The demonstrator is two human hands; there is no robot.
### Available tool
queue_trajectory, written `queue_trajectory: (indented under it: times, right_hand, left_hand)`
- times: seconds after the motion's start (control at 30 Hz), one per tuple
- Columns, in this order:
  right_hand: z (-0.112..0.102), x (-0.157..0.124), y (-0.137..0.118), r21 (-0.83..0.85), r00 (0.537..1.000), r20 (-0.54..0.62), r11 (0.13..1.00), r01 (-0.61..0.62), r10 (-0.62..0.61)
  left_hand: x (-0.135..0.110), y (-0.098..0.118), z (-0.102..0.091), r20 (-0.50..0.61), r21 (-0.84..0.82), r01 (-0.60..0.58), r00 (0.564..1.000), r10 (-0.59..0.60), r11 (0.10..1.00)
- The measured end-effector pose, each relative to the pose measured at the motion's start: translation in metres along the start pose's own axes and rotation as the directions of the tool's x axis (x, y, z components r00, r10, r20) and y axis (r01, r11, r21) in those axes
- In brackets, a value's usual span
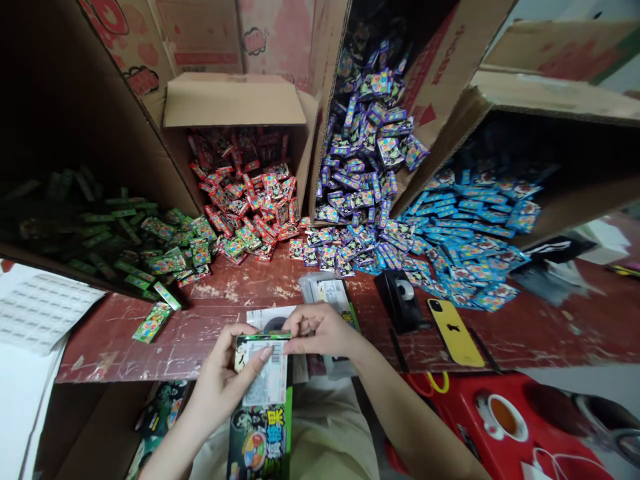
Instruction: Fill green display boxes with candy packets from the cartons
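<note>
My left hand grips a flat black and green candy box with a white printed label, thumb pressed across the label. At the box's top right corner my right hand is closed, its thumb and curled fingers pinching the top edge. The box stands tilted over my lap, its lower end cut off by the frame. Just behind my hands lie a white paper, partly covered, and a clear plastic sleeve with another printed pack.
Open cartons spill small packets onto the red table: green packets, red packets, purple packets and blue packets. To the right lie a black holder, a yellow phone and a cup on a red stool.
</note>
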State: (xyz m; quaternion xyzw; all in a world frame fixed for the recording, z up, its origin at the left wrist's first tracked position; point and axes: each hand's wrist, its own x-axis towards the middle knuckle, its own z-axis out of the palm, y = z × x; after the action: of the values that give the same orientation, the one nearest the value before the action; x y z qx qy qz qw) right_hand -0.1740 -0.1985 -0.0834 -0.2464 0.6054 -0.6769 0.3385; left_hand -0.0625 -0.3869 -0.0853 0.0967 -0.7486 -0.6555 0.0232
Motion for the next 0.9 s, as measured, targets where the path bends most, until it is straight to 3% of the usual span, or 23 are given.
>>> queue_trajectory:
  times: [0.2,0.3,0.37,0.47,0.53,0.6,0.67,0.73,0.83,0.9]
  right_hand:
    - [-0.001,-0.008,-0.001,-0.035,0.999,-0.023,0.999,-0.029,0.029]
    - [0.011,-0.012,0.006,-0.007,0.988,-0.156,1.000,0.016,-0.017]
    - [0.027,-0.015,0.015,0.000,0.927,-0.364,0.995,0.097,-0.090]
    - [0.053,-0.018,0.030,-0.089,0.780,-0.600,0.984,0.157,-0.178]
    - [0.066,-0.019,0.038,-0.176,0.748,-0.622,0.972,0.156,-0.232]
    - [0.074,-0.019,0.042,-0.206,0.747,-0.602,0.959,0.195,-0.281]
    - [0.080,-0.020,0.043,-0.158,0.727,-0.606,0.944,0.289,-0.324]
    - [0.086,-0.020,0.043,-0.103,0.671,-0.659,0.925,0.367,-0.339]
    - [0.095,-0.020,0.045,-0.092,0.608,-0.735,0.932,0.350,-0.300]
    - [0.099,-0.019,0.046,-0.097,0.610,-0.739,0.942,0.322,-0.285]
  left_hand:
    - [0.001,-0.005,0.001,0.062,0.099,-0.042,0.997,0.036,0.994]
    - [-0.005,-0.007,0.009,-0.049,-0.038,-0.045,0.998,0.043,0.998]
    - [-0.010,-0.010,0.016,-0.148,-0.130,-0.020,0.989,0.000,0.991]
    - [-0.017,-0.013,0.023,-0.162,-0.136,0.044,0.985,-0.067,0.990]
    - [-0.020,-0.016,0.024,-0.134,-0.110,0.054,0.989,-0.068,0.992]
    - [-0.022,-0.018,0.024,-0.164,-0.117,0.014,0.986,-0.033,0.993]
    - [-0.024,-0.022,0.024,-0.243,-0.154,-0.058,0.970,0.020,0.986]
    - [-0.027,-0.026,0.023,-0.345,-0.166,-0.145,0.935,0.080,0.975]
    - [-0.032,-0.029,0.024,-0.452,-0.136,-0.170,0.887,0.092,0.976]
    - [-0.035,-0.031,0.024,-0.476,-0.128,-0.137,0.877,0.061,0.982]
